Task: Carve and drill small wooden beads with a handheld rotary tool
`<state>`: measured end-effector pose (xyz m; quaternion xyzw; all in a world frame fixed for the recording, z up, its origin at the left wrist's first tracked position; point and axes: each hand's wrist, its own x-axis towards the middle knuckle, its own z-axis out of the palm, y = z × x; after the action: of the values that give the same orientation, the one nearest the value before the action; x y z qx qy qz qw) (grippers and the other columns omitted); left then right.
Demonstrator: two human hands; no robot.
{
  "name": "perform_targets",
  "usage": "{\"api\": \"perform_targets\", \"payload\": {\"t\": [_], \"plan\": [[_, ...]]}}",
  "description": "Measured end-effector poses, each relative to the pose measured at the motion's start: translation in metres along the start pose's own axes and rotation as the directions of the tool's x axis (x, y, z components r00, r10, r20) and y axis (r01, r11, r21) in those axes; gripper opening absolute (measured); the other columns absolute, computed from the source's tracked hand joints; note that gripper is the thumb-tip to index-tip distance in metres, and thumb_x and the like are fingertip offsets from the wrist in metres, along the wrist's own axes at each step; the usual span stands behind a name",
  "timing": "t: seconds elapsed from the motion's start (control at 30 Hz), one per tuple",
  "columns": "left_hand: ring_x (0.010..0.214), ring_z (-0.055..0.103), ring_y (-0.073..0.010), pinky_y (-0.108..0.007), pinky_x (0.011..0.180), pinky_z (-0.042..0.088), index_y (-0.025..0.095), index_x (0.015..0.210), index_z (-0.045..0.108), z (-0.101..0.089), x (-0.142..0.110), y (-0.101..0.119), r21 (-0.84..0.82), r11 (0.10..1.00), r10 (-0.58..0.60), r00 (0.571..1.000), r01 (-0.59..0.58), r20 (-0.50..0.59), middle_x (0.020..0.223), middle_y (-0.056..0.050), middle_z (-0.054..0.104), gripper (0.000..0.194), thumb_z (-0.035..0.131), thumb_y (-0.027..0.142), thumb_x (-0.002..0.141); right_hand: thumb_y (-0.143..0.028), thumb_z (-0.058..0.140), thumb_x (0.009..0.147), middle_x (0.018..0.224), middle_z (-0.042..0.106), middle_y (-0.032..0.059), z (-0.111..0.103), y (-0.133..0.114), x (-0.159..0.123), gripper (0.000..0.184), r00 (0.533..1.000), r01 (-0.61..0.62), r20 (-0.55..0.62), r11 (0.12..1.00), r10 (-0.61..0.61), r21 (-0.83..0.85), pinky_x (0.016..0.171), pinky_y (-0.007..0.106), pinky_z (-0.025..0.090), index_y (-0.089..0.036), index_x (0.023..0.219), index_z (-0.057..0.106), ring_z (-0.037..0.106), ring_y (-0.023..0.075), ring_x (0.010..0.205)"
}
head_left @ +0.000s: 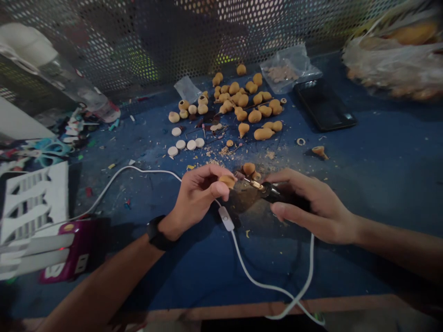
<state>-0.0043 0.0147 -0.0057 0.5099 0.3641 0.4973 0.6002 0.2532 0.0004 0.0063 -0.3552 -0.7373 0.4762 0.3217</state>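
Now | left hand (197,196) pinches gourd bead (227,181), lying sideways | right hand (311,207) grips rotary tool (273,191) (bit (256,185) pointing left)

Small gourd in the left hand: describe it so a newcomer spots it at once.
On the blue workbench, find the heap of small tan gourds, then drop down to the two hands near the front. The left hand pinches a small tan gourd just beside the brass end of the black rotary tool in the right hand. It's the one gourd held up off the bench.
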Motion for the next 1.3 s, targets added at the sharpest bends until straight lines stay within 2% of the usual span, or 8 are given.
{"api": "perform_targets", "payload": {"t": [0.47, 0.7, 1.0, 1.3], "plan": [[0.049, 0.056, -0.006, -0.017, 0.049, 0.048, 0.016, 0.08, 0.077, 0.002, 0.0003, 0.0065, 0.022, 0.999, 0.028, 0.999, -0.028, 0.021, 0.064, 0.001, 0.067, 0.049, 0.093, 0.061, 0.069, -0.04, 0.065, 0.104, 0.08, 0.07, -0.0024, -0.0004, -0.0001, 0.0004, 0.028, 0.997, 0.003, 0.078, 1.0, -0.005, 0.027, 0.057, 0.026, 0.046, -0.023, 0.125, 0.061, 0.061, 0.0126, 0.059], [0.048, 0.056, -0.0063, -0.017, 0.048, 0.047, 0.016, 0.081, 0.077, 0.0029, 0.0006, 0.0067, 0.04, 0.999, 0.031, 0.999, -0.033, 0.028, 0.063, 0.001, 0.067, 0.05, 0.091, 0.063, 0.07, -0.044, 0.062, 0.106, 0.075, 0.068, -0.0028, -0.0015, -0.0006, 0.0026, 0.03, 0.991, -0.024, 0.136, 0.998, 0.016, 0.059, 0.058, 0.026, 0.045, -0.022, 0.127, 0.06, 0.06, 0.013, 0.058], [0.049, 0.055, -0.006, -0.017, 0.048, 0.049, 0.015, 0.078, 0.076, 0.0051, 0.0019, 0.0083, 0.001, 0.999, 0.037, 0.998, -0.037, 0.05, 0.067, 0.0, 0.07, 0.048, 0.092, 0.06, 0.071, -0.047, 0.059, 0.106, 0.082, 0.068, -0.0028, -0.0017, 0.0, 0.002, 0.026, 0.987, 0.012, 0.16, 0.995, 0.004, -0.1, 0.061, 0.026, 0.043, -0.024, 0.118, 0.063, 0.06, 0.0137, 0.066], [0.049, 0.054, -0.0048, -0.017, 0.048, 0.048, 0.015, 0.076, 0.074, 0.005, 0.0019, 0.0082, 0.022, 0.999, 0.046, 0.996, -0.048, 0.075, 0.069, 0.0, 0.07, 0.051, 0.091, 0.063, 0.071, -0.045, 0.06, 0.106, 0.078, 0.064, -0.0048, -0.0011, -0.0023, 0.0024, 0.022, 0.988, 0.03, 0.152, 0.995, -0.015, -0.096, 0.058, 0.025, 0.041, -0.024, 0.115, 0.062, 0.056, 0.0121, 0.062]]}}
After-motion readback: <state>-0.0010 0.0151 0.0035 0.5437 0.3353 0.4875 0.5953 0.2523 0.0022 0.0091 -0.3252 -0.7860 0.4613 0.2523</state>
